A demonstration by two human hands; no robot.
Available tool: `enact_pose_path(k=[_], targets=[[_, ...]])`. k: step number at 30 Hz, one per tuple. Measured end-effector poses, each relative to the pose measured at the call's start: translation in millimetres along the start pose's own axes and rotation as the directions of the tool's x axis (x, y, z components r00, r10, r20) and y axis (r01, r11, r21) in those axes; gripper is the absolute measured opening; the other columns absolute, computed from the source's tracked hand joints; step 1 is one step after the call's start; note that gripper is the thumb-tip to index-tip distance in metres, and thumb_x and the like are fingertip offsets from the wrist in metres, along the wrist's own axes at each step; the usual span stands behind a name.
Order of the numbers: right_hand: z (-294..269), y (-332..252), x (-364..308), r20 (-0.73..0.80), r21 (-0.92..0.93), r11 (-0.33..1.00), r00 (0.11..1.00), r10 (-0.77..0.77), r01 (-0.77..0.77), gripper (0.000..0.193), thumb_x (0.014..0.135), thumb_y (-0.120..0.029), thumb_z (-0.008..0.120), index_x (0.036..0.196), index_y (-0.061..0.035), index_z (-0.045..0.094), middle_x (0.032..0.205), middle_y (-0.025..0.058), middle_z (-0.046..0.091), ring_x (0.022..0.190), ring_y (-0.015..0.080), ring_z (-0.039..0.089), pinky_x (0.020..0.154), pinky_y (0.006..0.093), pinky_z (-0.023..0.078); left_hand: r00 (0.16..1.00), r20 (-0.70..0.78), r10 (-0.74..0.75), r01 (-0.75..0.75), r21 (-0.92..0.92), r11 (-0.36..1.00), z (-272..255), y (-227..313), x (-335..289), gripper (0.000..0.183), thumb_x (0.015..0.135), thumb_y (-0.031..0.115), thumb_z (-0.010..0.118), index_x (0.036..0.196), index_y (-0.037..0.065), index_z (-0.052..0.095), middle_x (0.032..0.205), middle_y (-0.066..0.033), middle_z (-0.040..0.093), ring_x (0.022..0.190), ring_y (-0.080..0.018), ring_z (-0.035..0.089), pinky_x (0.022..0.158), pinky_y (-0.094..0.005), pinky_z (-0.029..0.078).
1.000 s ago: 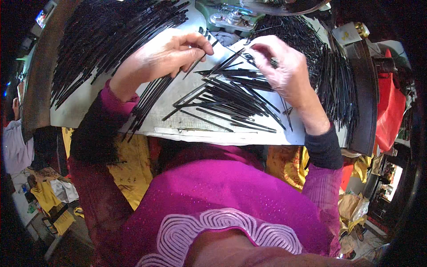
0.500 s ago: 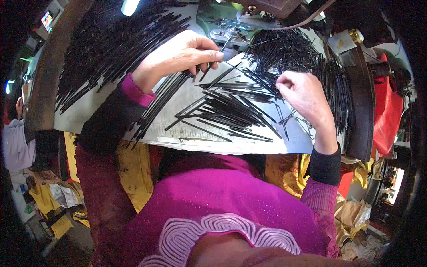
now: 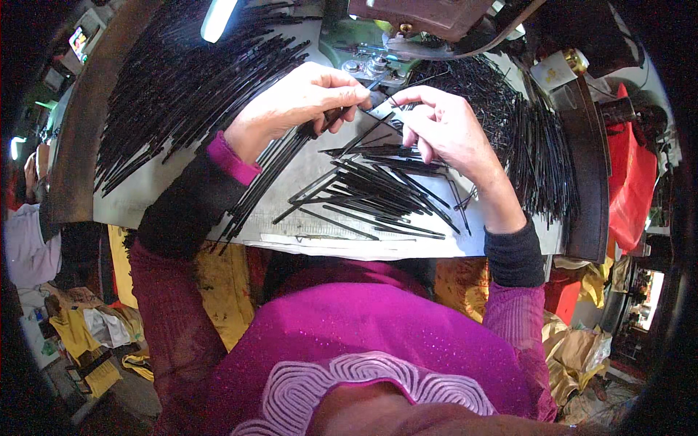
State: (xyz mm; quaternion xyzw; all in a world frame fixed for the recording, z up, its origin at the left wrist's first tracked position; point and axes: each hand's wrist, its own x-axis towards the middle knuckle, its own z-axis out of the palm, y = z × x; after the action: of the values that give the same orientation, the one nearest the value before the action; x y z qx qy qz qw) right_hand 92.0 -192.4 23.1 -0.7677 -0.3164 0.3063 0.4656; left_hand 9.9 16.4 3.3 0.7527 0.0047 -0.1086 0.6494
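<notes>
My left hand (image 3: 309,98) is closed in a pinch, thumb against forefinger, gripping a slim black strip (image 3: 375,83) that slants up toward the green machine base (image 3: 334,36) at the far side of the surface (image 3: 142,203). My right hand (image 3: 447,127) is raised just beside it, forefinger reaching toward the left fingertips and the other fingers curled under. A thin dark end shows at that forefinger, but I cannot tell whether I am gripping it or only near it

Below my left wrist, a row of long black strips (image 3: 265,178) lies slanting toward me, its near ends passing the front edge of the surface. Between my forearms a loose heap of black strips (image 3: 371,190) lies flat, some crossing over others. A broad pile of black strips (image 3: 182,102) covers the far left, and a tangled pile (image 3: 469,80) sits behind my right hand, with a denser bank of black strips (image 3: 545,160) to the right of it

A brown machine housing (image 3: 429,14) hangs over the green base, and a bright white lamp (image 3: 218,20) shines above the left pile. A red bag (image 3: 629,174) hangs beyond the right edge of the surface
</notes>
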Motion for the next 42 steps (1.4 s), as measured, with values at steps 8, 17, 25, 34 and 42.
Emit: enact_pose_path(k=[8, 17, 25, 34, 42], targets=[[-3.1, 5.5, 3.2, 0.001, 0.112, 0.993, 0.999, -0.033, 0.033, 0.025, 0.083, -0.010, 0.052, 0.104, 0.0035, 0.057, 0.063, 0.0065, 0.060, 0.042, 0.0072, 0.049, 0.040, 0.0200, 0.039, 0.998, -0.062, -0.015, 0.018, 0.038, 0.999, -4.2, -3.1, 1.7, 0.027, 0.087, 0.031, 0.055, 0.089, 0.005, 0.064, 0.064, 0.0040, 0.052, 0.050, -0.0025, 0.048, 0.042, -0.0158, 0.031], [-6.0, 6.1, 4.9, 0.025, 0.167, 0.986, 0.999, -0.028, 0.023, 0.027, 0.084, -0.010, 0.053, 0.107, 0.0034, 0.056, 0.065, 0.0075, 0.060, 0.042, 0.0069, 0.049, 0.040, 0.0186, 0.039, 0.999, -0.039, 0.016, -0.015, 0.029, 0.999, -5.7, 1.9, 4.4, 0.026, 0.087, 0.029, 0.056, 0.089, 0.004, 0.064, 0.062, 0.0046, 0.052, 0.049, -0.0013, 0.046, 0.041, -0.0155, 0.032], [-8.5, 0.9, 11.7, -0.013, 0.255, 0.966, 0.999, -0.046, 0.048, 0.026, 0.083, -0.010, 0.053, 0.106, 0.0030, 0.057, 0.065, 0.0069, 0.060, 0.043, 0.0059, 0.049, 0.040, 0.0178, 0.039, 0.994, -0.074, 0.085, -0.071, 0.176, 0.982, -15.0, 7.0, 15.0, 0.029, 0.088, 0.030, 0.055, 0.092, 0.002, 0.063, 0.062, 0.0043, 0.053, 0.049, -0.0011, 0.045, 0.039, -0.0160, 0.031], [-7.8, 5.6, 19.3, -0.058, 0.217, 0.974, 0.997, -0.049, 0.061, 0.026, 0.083, -0.010, 0.053, 0.106, 0.0013, 0.057, 0.066, 0.0078, 0.060, 0.043, 0.0069, 0.050, 0.039, 0.0186, 0.040, 0.995, -0.078, 0.058, -0.046, 0.143, 0.989, -17.9, 8.3, 19.9, 0.029, 0.087, 0.030, 0.054, 0.091, 0.002, 0.063, 0.062, 0.0054, 0.052, 0.048, -0.0005, 0.044, 0.039, -0.0155, 0.030], [-6.1, 9.9, 18.4, -0.037, 0.357, 0.933, 0.998, -0.045, 0.055, 0.028, 0.084, -0.015, 0.052, 0.106, 0.0012, 0.057, 0.067, 0.0077, 0.059, 0.043, 0.0073, 0.050, 0.040, 0.0170, 0.038, 0.997, -0.068, 0.034, -0.030, 0.056, 0.998, -19.4, 6.6, 21.3, 0.028, 0.087, 0.030, 0.055, 0.089, 0.004, 0.064, 0.061, 0.0064, 0.051, 0.046, 0.0008, 0.042, 0.038, -0.0146, 0.027]])
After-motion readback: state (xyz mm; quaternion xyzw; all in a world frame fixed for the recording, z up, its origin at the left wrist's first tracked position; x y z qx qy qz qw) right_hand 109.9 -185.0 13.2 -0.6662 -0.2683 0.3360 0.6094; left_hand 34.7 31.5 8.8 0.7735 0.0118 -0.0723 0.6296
